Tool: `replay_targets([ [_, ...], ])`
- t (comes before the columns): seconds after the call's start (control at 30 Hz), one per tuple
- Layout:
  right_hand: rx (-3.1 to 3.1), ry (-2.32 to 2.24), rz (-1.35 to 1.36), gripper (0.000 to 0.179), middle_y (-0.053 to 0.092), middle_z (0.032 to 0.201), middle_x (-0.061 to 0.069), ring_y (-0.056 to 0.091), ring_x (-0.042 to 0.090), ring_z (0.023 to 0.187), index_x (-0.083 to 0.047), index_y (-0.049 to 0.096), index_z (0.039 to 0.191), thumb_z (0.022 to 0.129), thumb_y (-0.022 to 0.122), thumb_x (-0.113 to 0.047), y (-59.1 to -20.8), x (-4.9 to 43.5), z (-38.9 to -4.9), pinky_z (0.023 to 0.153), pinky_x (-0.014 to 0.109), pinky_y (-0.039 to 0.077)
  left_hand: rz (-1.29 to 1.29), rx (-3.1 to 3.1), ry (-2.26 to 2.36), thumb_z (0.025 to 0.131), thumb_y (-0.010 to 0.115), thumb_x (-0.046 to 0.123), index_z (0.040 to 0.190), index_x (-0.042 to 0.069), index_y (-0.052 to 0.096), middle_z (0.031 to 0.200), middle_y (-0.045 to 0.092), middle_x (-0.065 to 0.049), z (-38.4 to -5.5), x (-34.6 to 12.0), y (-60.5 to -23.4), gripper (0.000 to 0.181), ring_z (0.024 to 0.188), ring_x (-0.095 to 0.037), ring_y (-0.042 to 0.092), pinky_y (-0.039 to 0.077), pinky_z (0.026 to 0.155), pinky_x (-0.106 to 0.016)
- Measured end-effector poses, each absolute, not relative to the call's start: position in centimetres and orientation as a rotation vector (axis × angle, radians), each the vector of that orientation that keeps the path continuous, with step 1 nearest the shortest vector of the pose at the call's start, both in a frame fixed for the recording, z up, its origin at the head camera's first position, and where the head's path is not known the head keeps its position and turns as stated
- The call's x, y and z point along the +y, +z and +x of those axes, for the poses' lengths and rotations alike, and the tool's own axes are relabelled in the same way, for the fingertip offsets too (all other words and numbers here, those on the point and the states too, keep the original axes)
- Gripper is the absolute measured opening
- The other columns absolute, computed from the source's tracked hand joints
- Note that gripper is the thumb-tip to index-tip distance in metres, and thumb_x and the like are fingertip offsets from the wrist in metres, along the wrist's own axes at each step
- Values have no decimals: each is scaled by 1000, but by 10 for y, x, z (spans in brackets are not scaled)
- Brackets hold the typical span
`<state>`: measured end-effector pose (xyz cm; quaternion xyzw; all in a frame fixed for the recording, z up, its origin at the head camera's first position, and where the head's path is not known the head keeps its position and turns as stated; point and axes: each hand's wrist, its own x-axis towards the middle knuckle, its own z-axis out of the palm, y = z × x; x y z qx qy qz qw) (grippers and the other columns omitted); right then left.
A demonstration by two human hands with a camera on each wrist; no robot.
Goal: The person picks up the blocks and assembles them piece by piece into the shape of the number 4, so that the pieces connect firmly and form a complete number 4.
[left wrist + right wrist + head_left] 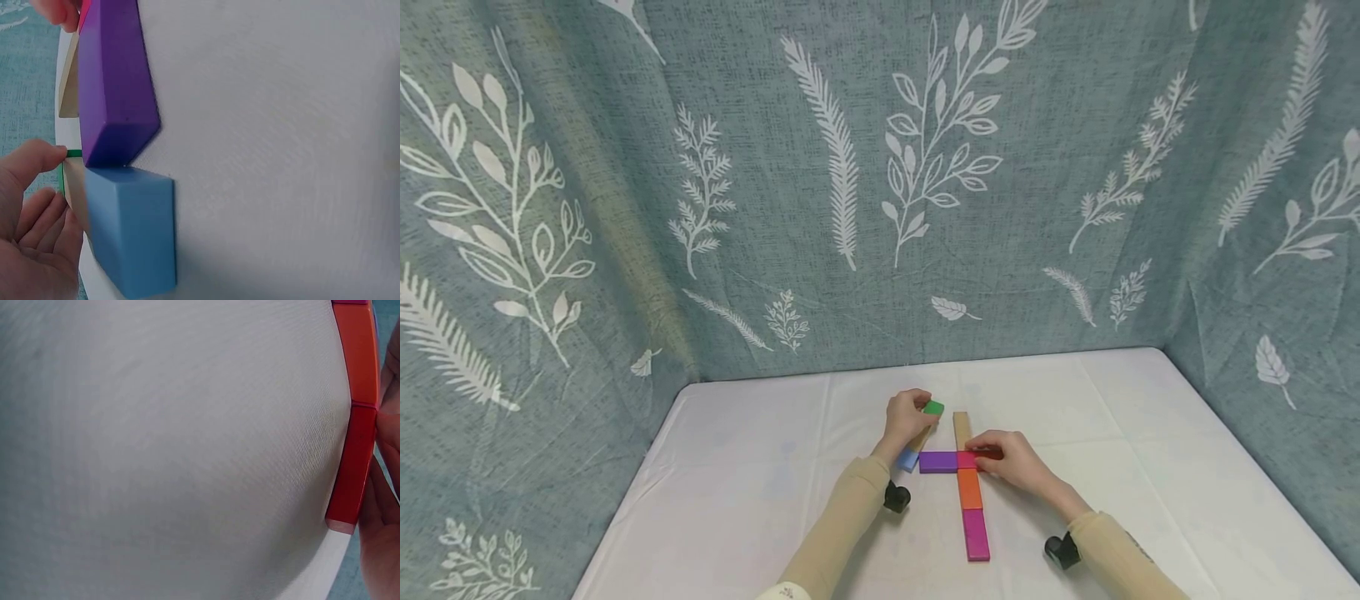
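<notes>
My left hand (906, 418) pinches a green block (934, 407) between thumb and fingers. That block sits at the far end of a slanted row, with a wood-coloured block (922, 439) in the middle and a blue block (147, 231) at the near end. The blue one lies close by the left end of a purple block (937, 462). My right hand (1017, 462) holds a red block (353, 465) between thumb and fingers, largely covering it in the head view. The red block's inner end meets a pink square block (966, 459), and fingertips are right at that joint.
Around the pink square, a cross is laid on the white tablecloth (760, 483): purple left, red right, another wood-coloured block (961, 428) beyond, an orange block (970, 490) and a magenta block (976, 536) on the near side. A patterned blue-green curtain (865, 317) hangs behind the table.
</notes>
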<state>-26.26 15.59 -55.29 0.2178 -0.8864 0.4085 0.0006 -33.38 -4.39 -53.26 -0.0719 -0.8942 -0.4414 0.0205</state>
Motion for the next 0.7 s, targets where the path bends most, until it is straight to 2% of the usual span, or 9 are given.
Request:
replay_targets([
  [0.7, -2765, 1282, 709, 25, 70, 107, 10, 65, 23, 97, -4, 69, 111, 86, 67, -6, -554, 158, -264, 86, 35, 56, -138, -2715, -1337, 75, 75, 8, 105, -3, 69, 101, 71, -16, -333, -36, -532, 32, 97, -29, 66, 55, 85, -39],
])
